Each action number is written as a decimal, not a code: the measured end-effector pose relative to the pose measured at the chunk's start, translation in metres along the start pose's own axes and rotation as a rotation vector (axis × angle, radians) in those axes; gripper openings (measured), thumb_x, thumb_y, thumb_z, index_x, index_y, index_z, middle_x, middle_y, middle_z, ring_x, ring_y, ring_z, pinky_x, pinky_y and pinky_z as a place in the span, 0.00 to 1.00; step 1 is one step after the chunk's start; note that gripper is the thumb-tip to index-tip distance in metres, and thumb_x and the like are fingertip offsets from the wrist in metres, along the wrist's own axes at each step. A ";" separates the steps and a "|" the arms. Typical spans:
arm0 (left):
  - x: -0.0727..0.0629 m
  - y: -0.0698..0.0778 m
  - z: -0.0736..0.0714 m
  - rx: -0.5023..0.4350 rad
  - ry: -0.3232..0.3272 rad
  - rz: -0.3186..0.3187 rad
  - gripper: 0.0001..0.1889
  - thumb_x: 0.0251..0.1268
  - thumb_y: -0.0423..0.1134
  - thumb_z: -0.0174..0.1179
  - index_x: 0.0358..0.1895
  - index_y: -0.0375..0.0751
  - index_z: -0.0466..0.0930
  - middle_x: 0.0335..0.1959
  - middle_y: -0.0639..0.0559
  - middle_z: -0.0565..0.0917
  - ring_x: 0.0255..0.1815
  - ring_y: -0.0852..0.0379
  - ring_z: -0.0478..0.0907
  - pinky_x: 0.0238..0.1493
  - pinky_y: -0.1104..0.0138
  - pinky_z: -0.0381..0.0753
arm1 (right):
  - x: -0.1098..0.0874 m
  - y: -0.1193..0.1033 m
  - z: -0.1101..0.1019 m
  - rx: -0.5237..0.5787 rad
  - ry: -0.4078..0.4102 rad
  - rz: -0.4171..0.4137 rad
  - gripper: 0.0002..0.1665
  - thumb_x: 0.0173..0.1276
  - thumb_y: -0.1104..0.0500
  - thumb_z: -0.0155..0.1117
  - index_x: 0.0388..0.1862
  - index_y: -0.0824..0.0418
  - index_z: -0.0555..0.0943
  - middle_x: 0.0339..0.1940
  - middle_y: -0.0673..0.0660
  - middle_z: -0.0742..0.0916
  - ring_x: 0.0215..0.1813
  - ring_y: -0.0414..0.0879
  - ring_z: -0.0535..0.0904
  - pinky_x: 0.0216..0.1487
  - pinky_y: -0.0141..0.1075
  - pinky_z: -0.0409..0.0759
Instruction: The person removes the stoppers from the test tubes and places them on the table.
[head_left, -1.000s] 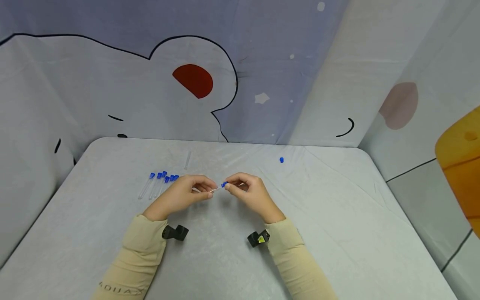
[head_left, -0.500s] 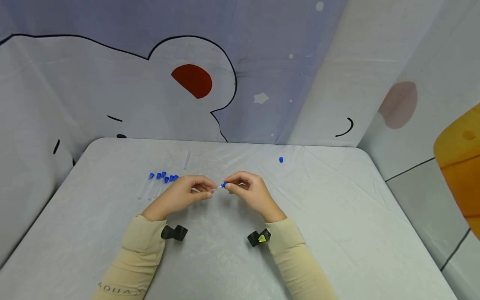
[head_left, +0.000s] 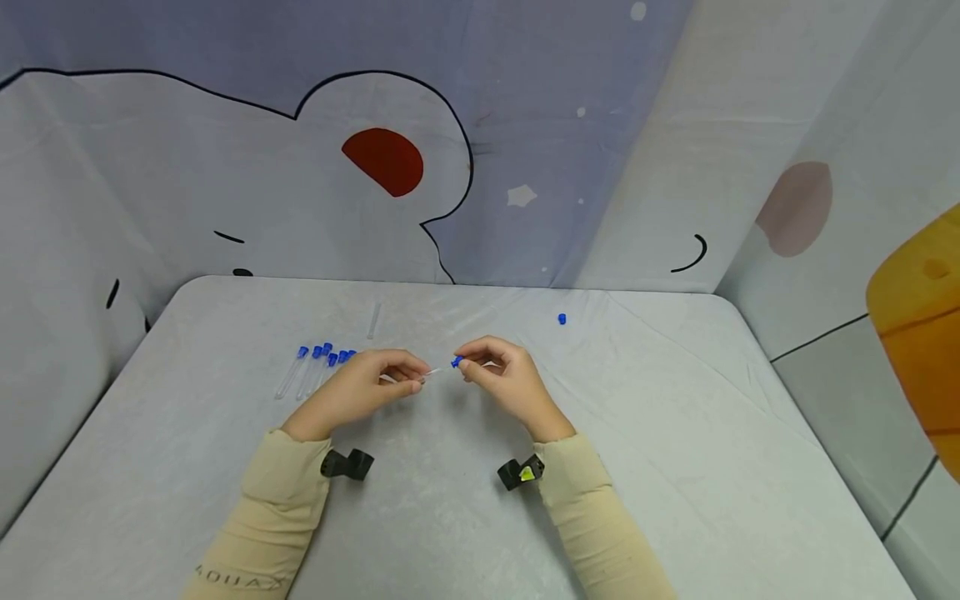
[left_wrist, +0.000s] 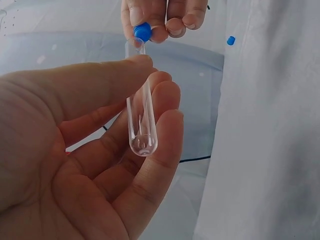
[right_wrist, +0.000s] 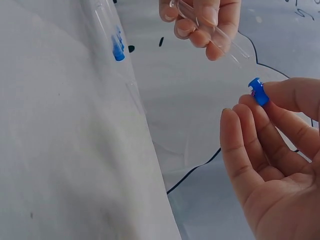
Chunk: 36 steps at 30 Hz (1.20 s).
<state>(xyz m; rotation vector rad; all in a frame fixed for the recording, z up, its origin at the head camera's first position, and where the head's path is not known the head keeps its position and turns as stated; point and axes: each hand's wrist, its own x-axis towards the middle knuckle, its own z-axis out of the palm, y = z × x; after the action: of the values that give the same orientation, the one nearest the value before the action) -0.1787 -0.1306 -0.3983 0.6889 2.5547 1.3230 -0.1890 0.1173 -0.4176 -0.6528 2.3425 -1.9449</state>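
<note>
Between thumb and fingers, my left hand (head_left: 375,383) pinches a clear test tube (left_wrist: 141,117), its rounded bottom toward the wrist and its open mouth toward the other hand. My right hand (head_left: 502,379) pinches a small blue stopper (right_wrist: 258,92) by its side, thumb against fingertips. In the head view a gap shows between the stopper and the tube's mouth; the right wrist view also shows them apart. Both hands are held over the middle of the table, facing each other.
Several blue-capped test tubes (head_left: 292,375) lie left of the left hand. An uncapped clear tube (head_left: 374,321) lies behind it. Another blue stopper (head_left: 562,319) is at the back right of the white-covered table (head_left: 675,467). A printed curtain (head_left: 540,150) rises behind the table.
The blue stopper has come away from the tube's mouth; my right hand has moved slightly right and back with it. The left hand holds the tube almost where it was.
</note>
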 end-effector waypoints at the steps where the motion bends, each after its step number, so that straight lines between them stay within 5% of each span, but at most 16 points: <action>1: 0.000 0.000 0.000 0.003 0.002 -0.004 0.11 0.72 0.36 0.63 0.53 0.37 0.86 0.44 0.52 0.87 0.46 0.55 0.82 0.51 0.58 0.81 | 0.000 0.000 0.000 0.002 0.003 0.001 0.10 0.72 0.65 0.66 0.48 0.68 0.85 0.40 0.59 0.87 0.39 0.50 0.84 0.43 0.37 0.85; 6: 0.000 -0.001 -0.001 0.008 0.022 -0.030 0.13 0.74 0.37 0.62 0.55 0.35 0.85 0.44 0.52 0.87 0.46 0.54 0.82 0.49 0.58 0.81 | 0.001 0.002 -0.002 0.021 0.027 0.011 0.10 0.71 0.67 0.65 0.49 0.68 0.85 0.43 0.61 0.86 0.44 0.66 0.82 0.44 0.40 0.85; 11: 0.001 -0.003 -0.001 -0.015 0.039 -0.071 0.15 0.75 0.38 0.61 0.57 0.33 0.83 0.44 0.45 0.87 0.45 0.52 0.83 0.47 0.58 0.82 | 0.000 0.002 -0.004 0.023 0.050 0.012 0.10 0.71 0.68 0.62 0.49 0.68 0.85 0.46 0.65 0.85 0.45 0.70 0.80 0.46 0.44 0.85; 22: -0.001 -0.013 -0.006 -0.129 0.115 -0.165 0.19 0.79 0.36 0.55 0.64 0.27 0.77 0.51 0.39 0.87 0.48 0.48 0.86 0.54 0.56 0.82 | 0.002 0.008 -0.014 0.024 0.108 0.029 0.12 0.70 0.71 0.60 0.49 0.72 0.84 0.47 0.71 0.83 0.43 0.57 0.82 0.47 0.46 0.85; 36: -0.004 -0.030 -0.014 -0.150 0.221 -0.224 0.19 0.81 0.37 0.52 0.64 0.29 0.76 0.53 0.38 0.86 0.52 0.46 0.85 0.55 0.58 0.82 | 0.005 0.021 -0.034 -0.039 0.254 0.097 0.08 0.69 0.66 0.64 0.44 0.68 0.85 0.36 0.65 0.86 0.33 0.48 0.85 0.41 0.43 0.86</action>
<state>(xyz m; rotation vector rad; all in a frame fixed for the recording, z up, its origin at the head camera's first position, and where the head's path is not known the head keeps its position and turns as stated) -0.1897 -0.1574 -0.4150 0.2318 2.5674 1.5661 -0.2099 0.1504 -0.4284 -0.3005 2.5054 -2.0519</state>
